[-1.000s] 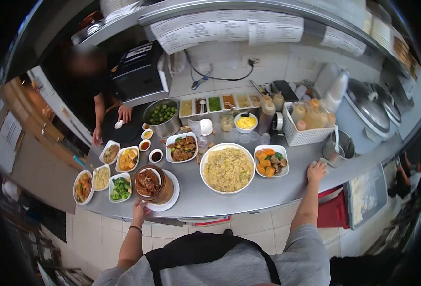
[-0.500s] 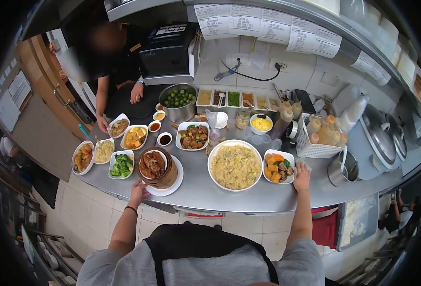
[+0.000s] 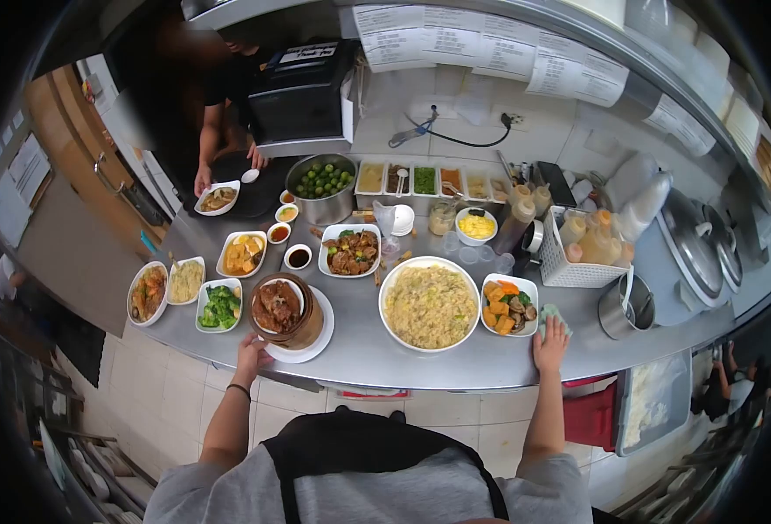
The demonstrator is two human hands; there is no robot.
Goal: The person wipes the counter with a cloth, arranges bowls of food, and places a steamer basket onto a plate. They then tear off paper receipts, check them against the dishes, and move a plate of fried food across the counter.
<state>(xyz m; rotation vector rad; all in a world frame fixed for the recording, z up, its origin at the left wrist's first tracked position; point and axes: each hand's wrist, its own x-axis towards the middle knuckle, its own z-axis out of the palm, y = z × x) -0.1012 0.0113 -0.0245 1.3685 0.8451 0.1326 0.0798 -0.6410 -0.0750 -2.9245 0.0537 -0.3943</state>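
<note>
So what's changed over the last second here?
The right hand slid left along the counter with the green cloth, up beside the vegetable dish. A co-worker's hand drew one small bowl back to the dark tray. The left hand stayed at the plate under the steamer; other dishes unmoved.

Bamboo steamer (image 3: 304, 331) (meat (image 3: 278, 303) inside) upright on white plate (image 3: 325, 325) — green cloth (image 3: 549, 311) crumpled.

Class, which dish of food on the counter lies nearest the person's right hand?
The small dish of orange vegetable chunks, right of the big rice plate; the right hand lies beside it.
</note>
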